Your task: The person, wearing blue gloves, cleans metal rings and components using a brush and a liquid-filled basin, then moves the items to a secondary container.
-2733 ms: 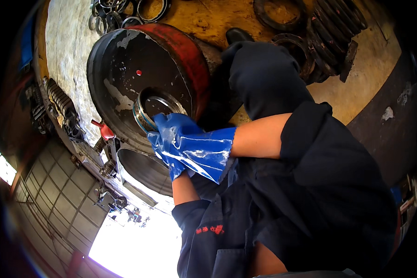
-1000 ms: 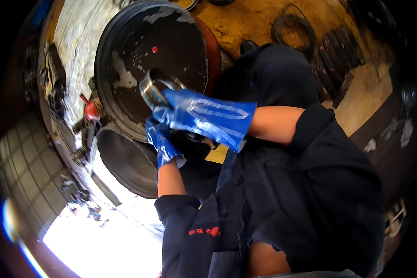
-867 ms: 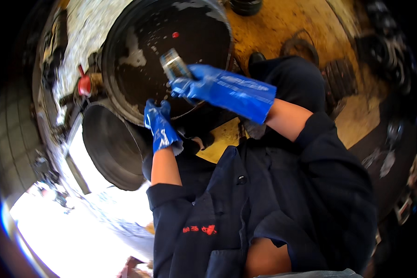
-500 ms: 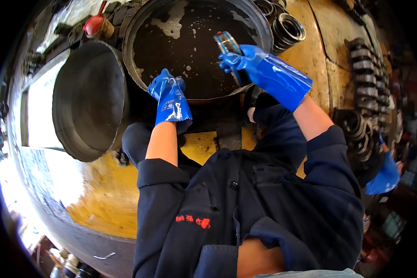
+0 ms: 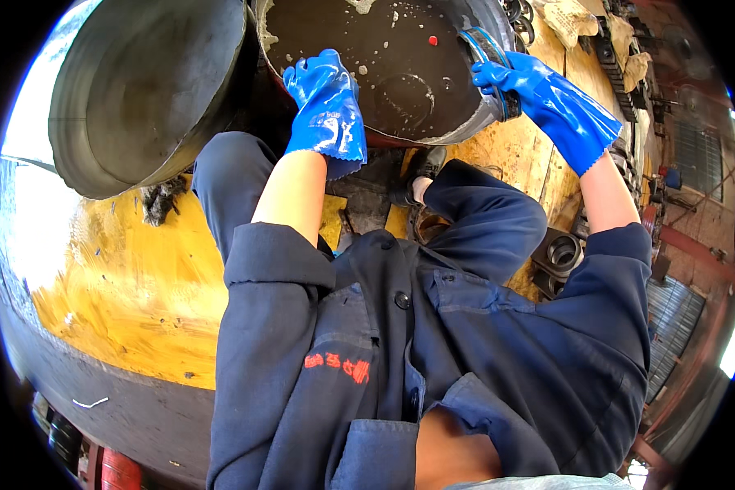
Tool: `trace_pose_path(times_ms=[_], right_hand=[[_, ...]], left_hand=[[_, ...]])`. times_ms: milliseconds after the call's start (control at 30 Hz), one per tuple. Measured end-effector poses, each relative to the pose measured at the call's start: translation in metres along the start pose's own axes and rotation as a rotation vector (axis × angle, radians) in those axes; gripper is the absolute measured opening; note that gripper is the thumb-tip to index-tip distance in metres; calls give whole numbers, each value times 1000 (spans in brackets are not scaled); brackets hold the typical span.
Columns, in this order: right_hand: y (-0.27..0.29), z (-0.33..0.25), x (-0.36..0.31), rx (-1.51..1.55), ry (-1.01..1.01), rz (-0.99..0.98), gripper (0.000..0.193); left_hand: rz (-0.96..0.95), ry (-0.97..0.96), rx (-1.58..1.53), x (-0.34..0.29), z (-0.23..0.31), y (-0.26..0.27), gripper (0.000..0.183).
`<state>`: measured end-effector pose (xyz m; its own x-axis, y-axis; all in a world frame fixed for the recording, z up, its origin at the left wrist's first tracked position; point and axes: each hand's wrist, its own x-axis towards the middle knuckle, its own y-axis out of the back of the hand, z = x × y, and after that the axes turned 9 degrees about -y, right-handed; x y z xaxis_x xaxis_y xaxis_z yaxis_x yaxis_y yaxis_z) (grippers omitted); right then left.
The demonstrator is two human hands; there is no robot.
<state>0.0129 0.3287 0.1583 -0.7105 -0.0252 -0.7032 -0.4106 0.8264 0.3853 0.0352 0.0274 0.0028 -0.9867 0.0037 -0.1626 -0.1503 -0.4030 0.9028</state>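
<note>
My right hand (image 5: 518, 77), in a long blue rubber glove, is closed on a bearing ring (image 5: 483, 47) with blue edges and a dark metal band. The ring is tilted on edge over the right rim of a large round metal basin (image 5: 474, 129) of dark liquid. My left hand (image 5: 325, 102), gloved the same way, hangs over the basin's near left rim. Its fingers are loosely bent and apart, with nothing visible in them. A small red spot (image 5: 433, 40) shows in the liquid near the ring.
Left of the basin, a second large metal tub (image 5: 151, 90) stands tilted. A dark rag or tuft (image 5: 162, 201) lies on the yellow floor plate (image 5: 139, 302). Metal rings (image 5: 560, 253) are by my right knee. Paper-like wrappings (image 5: 570, 20) and machine parts are at the far right.
My view has swung, so the basin sits higher in it. My right hand has carried the bearing ring rightward to the basin's rim. My left hand's fingers have loosened.
</note>
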Motion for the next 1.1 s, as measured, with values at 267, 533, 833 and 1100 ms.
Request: trace_pose_path(times_ms=[267, 533, 833, 1100], right_hand=[[4, 13, 0, -10, -6, 10, 50], [25, 32, -48, -41, 9, 118, 39], [140, 145, -14, -351, 171, 598, 40], [204, 204, 120, -708, 25, 976, 31]], left_hand=[[79, -13, 35, -1, -7, -4, 27], [39, -61, 145, -1, -10, -1, 41], [75, -56, 266, -6, -3, -7, 54], [-49, -47, 279, -5, 9, -6, 53]])
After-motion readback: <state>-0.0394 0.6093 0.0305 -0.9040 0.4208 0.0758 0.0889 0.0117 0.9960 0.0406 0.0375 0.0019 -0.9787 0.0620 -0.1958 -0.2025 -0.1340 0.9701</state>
